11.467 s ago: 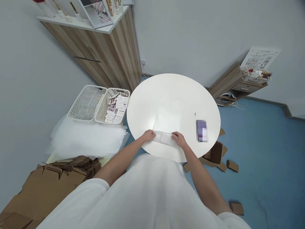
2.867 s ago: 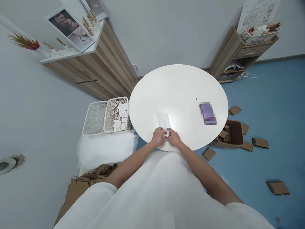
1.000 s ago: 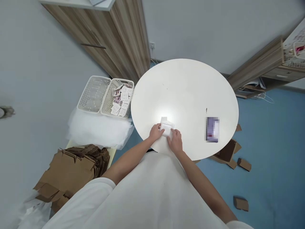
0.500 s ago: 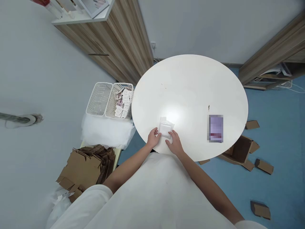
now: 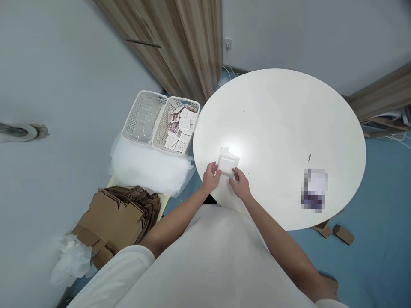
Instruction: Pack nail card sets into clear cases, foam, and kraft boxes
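A small flat white packet, which looks wrapped in a thin soft sheet, is at the near left part of the white oval table. A loose flap stands out at its far edge. My left hand grips its left side, thumb near the lower corner. On the opposite side, my right hand pinches the lower right corner between thumb and curled fingers. What lies inside the packet is hidden.
Left of the table stand a white basket of small printed cards and another basket of clear plastic pieces. Nearer are white sheets and flattened cardboard boxes. A pixelated item lies on the table's right. Cardboard lies on the floor.
My view has swung left, so the table and baskets appear farther right. Both hands keep hold of the packet, with slightly shifted fingers.
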Motion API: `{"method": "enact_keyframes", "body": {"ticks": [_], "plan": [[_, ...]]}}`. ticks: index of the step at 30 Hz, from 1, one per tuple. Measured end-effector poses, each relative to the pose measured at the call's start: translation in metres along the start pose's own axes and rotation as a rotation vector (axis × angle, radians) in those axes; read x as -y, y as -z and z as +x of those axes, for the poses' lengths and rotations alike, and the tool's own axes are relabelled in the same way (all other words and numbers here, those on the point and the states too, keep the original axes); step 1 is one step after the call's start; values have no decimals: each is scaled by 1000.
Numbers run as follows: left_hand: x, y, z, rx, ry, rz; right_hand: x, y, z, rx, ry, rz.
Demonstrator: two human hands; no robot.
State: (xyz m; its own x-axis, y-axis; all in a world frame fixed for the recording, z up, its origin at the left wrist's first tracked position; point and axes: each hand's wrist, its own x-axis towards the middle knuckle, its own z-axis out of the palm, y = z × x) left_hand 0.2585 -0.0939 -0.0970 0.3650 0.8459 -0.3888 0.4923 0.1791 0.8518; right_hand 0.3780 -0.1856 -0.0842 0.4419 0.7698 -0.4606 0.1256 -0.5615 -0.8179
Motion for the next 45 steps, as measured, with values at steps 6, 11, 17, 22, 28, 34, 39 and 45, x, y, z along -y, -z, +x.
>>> {"method": "enact_keyframes", "body": {"ticks": [6,11,17,22,28,34,39,45], "plan": [[2,54,57,-52,-84,-4,46,-48,61,-1,55,-10],[-5,84,88,-23,-181,137,68,-71,97,-37,90,27],[-7,93,100,60,-207,219,81,-80,112,-62,74,59],[-6,94,99,118,-212,206,79,-81,112,-67,79,43],[-10,94,92,92,-209,164,79,-74,106,-39,116,114],[-11,102,51,62,-290,147,79,-52,61,-99,155,200],[-5,96,1,1,-285,188,68,-32,15,-52,153,254],[2,82,-51,-90,-274,205,50,-27,-15,18,115,308]]}}
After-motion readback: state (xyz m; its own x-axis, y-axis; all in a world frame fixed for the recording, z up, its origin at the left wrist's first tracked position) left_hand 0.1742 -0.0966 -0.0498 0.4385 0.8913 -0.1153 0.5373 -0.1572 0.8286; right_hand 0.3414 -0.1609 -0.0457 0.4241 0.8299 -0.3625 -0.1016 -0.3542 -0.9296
